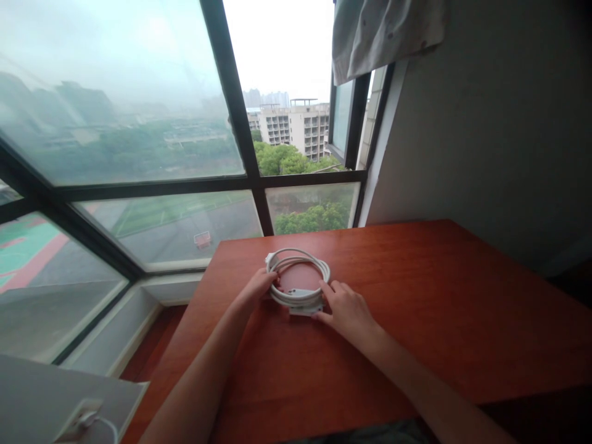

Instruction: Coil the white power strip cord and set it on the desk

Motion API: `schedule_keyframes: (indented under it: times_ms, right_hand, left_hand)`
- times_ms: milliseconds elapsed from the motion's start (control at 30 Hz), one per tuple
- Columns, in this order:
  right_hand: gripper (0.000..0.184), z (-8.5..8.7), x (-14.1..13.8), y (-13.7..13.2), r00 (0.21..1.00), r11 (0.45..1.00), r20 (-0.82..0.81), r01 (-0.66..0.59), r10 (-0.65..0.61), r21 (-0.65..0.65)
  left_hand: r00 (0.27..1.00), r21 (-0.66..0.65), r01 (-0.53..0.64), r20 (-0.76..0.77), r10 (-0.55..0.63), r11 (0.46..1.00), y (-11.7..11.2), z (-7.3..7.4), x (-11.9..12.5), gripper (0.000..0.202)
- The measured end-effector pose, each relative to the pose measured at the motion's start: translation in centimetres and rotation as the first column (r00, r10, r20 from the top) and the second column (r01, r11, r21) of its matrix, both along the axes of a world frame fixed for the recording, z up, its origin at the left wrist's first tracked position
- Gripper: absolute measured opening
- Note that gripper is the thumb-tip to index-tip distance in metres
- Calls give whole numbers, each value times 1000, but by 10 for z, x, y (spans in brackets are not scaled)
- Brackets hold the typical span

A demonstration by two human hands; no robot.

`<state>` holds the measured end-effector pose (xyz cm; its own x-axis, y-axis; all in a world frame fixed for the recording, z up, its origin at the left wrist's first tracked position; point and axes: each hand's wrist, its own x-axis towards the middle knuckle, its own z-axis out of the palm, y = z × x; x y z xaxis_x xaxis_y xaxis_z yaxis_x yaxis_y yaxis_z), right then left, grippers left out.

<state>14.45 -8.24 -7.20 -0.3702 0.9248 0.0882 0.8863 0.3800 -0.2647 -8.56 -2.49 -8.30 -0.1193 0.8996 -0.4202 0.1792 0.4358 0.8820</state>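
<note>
A white cable (pixel 300 270) lies wound in a flat coil on the reddish wooden table (pixel 439 296), near its far left corner. A small white block (pixel 303 303) sits at the coil's near edge. My left hand (pixel 259 287) rests against the coil's left side, fingers curled onto the strands. My right hand (pixel 345 308) lies flat at the coil's right near side, its fingers stretched out and touching the cable and the white block.
A large window with dark frames (pixel 240 123) stands just beyond the table's far edge. A grey wall (pixel 499 135) runs along the right. A wall socket with a white plug (pixel 83 420) shows at the lower left. Cloth (pixel 383 31) hangs above.
</note>
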Motion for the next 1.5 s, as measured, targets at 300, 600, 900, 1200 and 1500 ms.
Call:
schedule_keyframes:
  times_ms: [300,600,900,1200,1500]
  right_hand:
    - [44,-8,1,18,1000,998,23,7,-6,-62]
    - [59,-31,10,31,848,966,-510,5,-141,-259]
    - [75,-25,2,36,841,942,-462,147,-280,-303]
    - [82,-18,9,37,967,953,-196,102,-162,-284]
    - [78,-22,19,40,988,983,-127,63,-86,-173]
  left_hand:
    - [948,91,163,-289,-131,982,-11,3,-3,11]
    - [423,-33,342,-887,-185,939,-7,11,1,24]
    - [420,4,311,-897,-134,950,-10,8,11,32]
    - [861,190,151,-508,-34,970,2,-13,-18,29]
    - [732,247,196,-681,26,949,-1,-11,-16,26]
